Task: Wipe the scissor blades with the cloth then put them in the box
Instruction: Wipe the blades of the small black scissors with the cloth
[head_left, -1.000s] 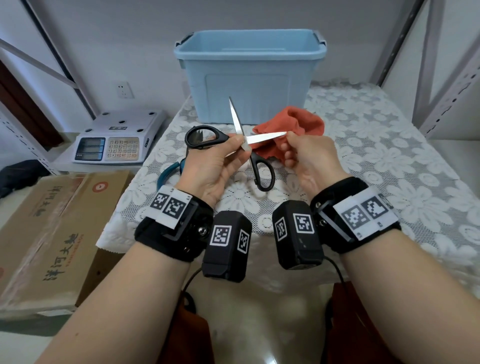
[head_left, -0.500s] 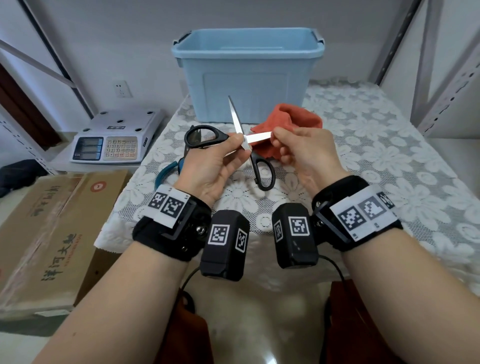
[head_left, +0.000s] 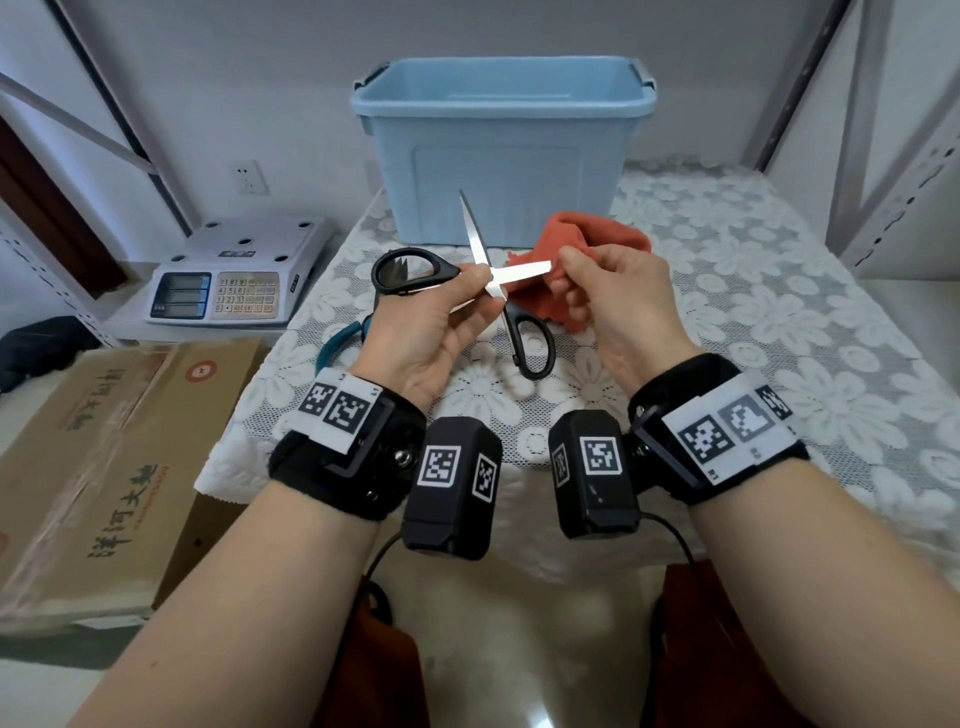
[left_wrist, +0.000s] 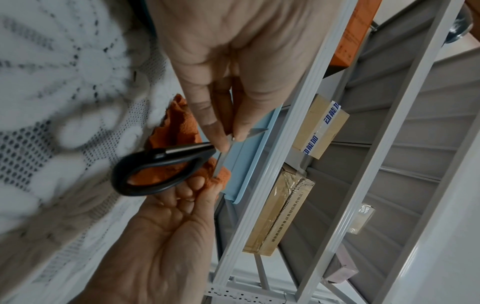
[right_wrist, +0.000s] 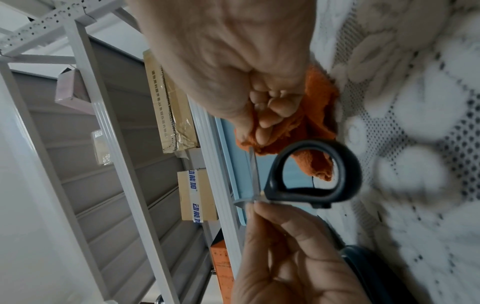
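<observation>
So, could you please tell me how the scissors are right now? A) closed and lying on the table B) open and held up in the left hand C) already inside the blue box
B: the scissors are spread open, pinched at the pivot by the left hand.

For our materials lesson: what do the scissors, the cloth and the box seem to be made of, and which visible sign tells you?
Scissors: blades look like bare polished metal, reflecting light; handles matte black, probably plastic.
Cloth: orange, fuzzy, crumpled, likely terry or microfibre.
Box: pale blue, smooth moulded walls, likely plastic.
</observation>
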